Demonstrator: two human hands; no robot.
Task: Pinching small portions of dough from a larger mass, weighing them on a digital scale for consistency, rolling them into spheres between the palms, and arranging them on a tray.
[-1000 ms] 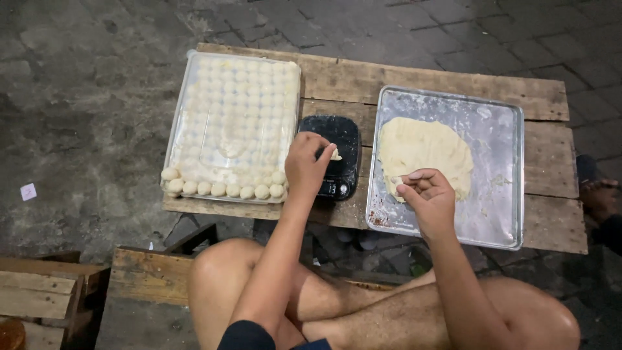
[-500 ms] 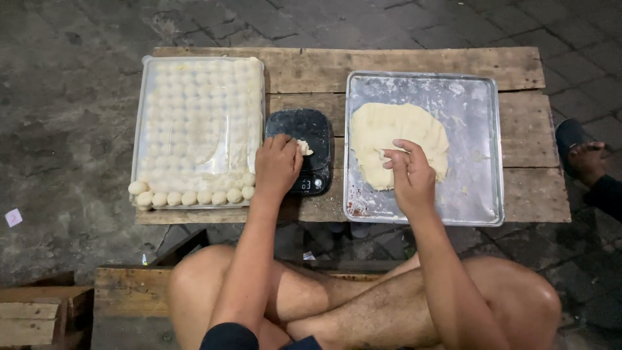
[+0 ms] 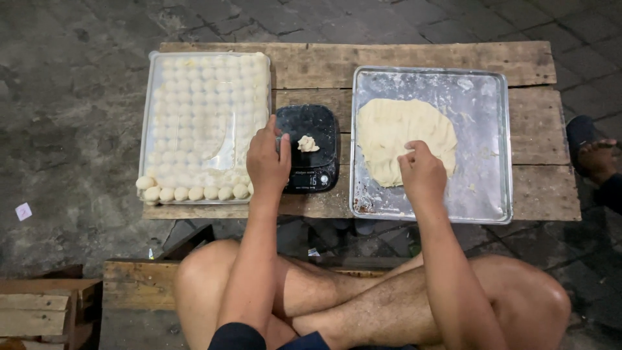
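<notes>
Wooden table [image 3: 414, 61] | left tray [image 3: 150, 97]: dough balls [image 3: 194, 192] | right tray [image 3: 492, 129]: dough sheet [image 3: 389, 126], right hand [image 3: 422, 174] pinching | left hand [image 3: 267, 162] curled beside scale [image 3: 317, 129]

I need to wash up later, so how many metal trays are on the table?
2: the left tray, full of dough balls, and the right tray, holding flat dough.

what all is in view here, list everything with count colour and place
table: one, brown wood, centre
ball tray: one, clear, table left, full of balls under film
dough balls: many, pale cream, rows in that tray
scale: one, black, between the trays
dough bit: one, cream, on the scale
metal tray: one, silver, table right
dough sheet: one, cream, in the metal tray
foot: another person's, right edge
left hand: at the scale's left edge
right hand: pinching the dough sheet
</notes>
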